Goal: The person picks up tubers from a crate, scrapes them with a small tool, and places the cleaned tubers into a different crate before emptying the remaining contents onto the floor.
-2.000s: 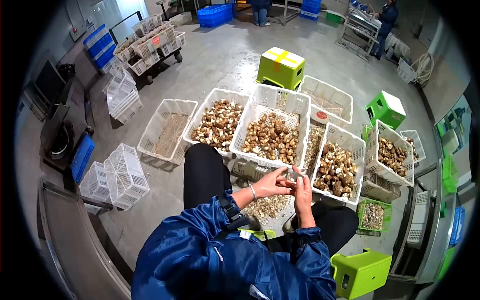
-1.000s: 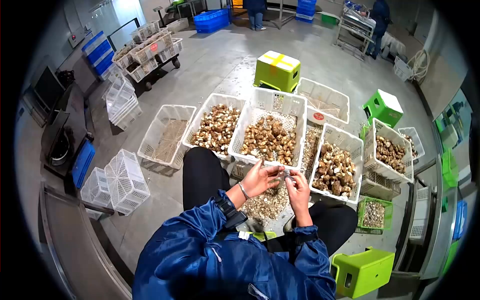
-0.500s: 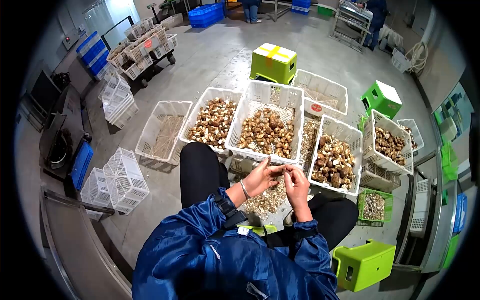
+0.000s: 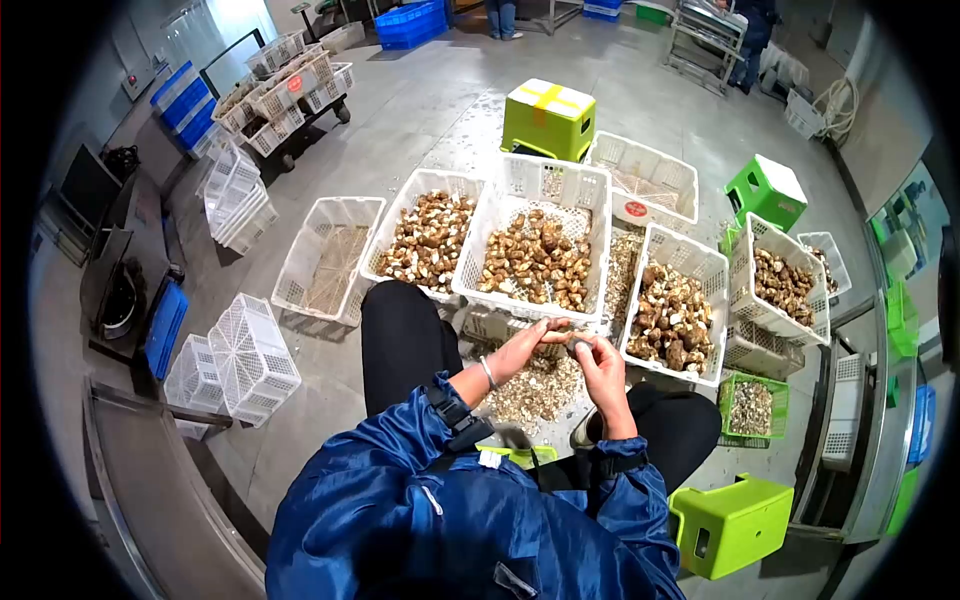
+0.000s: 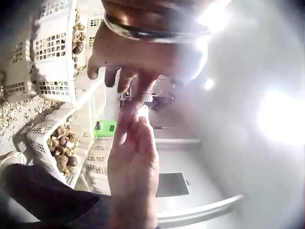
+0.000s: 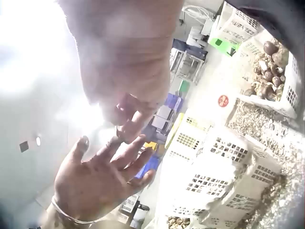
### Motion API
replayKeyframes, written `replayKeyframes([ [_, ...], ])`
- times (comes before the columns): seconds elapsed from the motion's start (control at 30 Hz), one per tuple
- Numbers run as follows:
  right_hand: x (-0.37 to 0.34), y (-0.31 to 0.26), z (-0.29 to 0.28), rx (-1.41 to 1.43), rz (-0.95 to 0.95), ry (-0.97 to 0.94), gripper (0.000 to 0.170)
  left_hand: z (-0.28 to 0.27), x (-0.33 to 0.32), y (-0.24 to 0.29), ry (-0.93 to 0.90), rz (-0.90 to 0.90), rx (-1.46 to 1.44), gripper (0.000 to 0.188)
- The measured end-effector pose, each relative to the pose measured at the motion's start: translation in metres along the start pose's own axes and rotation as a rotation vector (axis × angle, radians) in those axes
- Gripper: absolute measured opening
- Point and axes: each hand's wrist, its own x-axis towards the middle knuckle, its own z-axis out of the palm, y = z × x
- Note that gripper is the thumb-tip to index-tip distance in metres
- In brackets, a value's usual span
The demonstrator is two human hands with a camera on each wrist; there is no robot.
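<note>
In the head view, my left hand (image 4: 522, 350) and right hand (image 4: 604, 375) meet in front of the middle crate (image 4: 532, 301) of brown-and-white mushrooms (image 4: 535, 262). My right hand has curled fingers, with a small dark grey piece (image 4: 578, 344) at its thumb and fingertips; I cannot tell its kind. The right wrist view shows the left hand (image 6: 97, 183) with fingers extended and spread, its thumb standing apart. One left finger reaches the right hand's fingertips. Seen from the left wrist, the right hand (image 5: 133, 162) points up toward the left fingers, overlapping them.
More mushrooms fill crates at left (image 4: 422, 240) and right (image 4: 672, 315). Trimmings (image 4: 535, 395) lie on the floor below my hands. A lime stool (image 4: 548, 120) stands beyond the crates; another lime stool (image 4: 735, 528) lies at my right. An unfilled crate (image 4: 330, 255) sits left.
The hands were close together two seconds ago, with the left fingers more bent; the left fingers then spread. Now the left hand is turned more edge-on, and the grey piece shows at the right fingertips.
</note>
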Motion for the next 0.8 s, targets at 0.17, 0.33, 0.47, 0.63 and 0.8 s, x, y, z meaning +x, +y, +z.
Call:
replayKeyframes([
  [0.17,-0.001,0.012,0.006,-0.036,-0.1,-0.001,0.012,0.004,0.0,0.008,0.083,0.257,0.783,0.066],
  [0.33,0.003,0.018,0.002,0.212,0.001,0.068,0.013,-0.001,0.0,0.0,0.002,-0.073,-0.323,0.069],
  [0.47,-0.001,-0.002,0.001,-0.238,-0.287,0.151,0.011,0.004,-0.002,0.01,0.102,-0.064,-0.302,0.053],
  [0.63,-0.001,-0.012,-0.003,-0.075,-0.222,0.06,0.018,0.005,-0.004,0.03,0.09,-0.031,-0.46,0.053],
  [0.8,0.002,0.001,-0.004,0.166,-0.108,0.002,0.02,0.017,0.003,0.033,0.173,-0.047,-0.502,0.065],
])
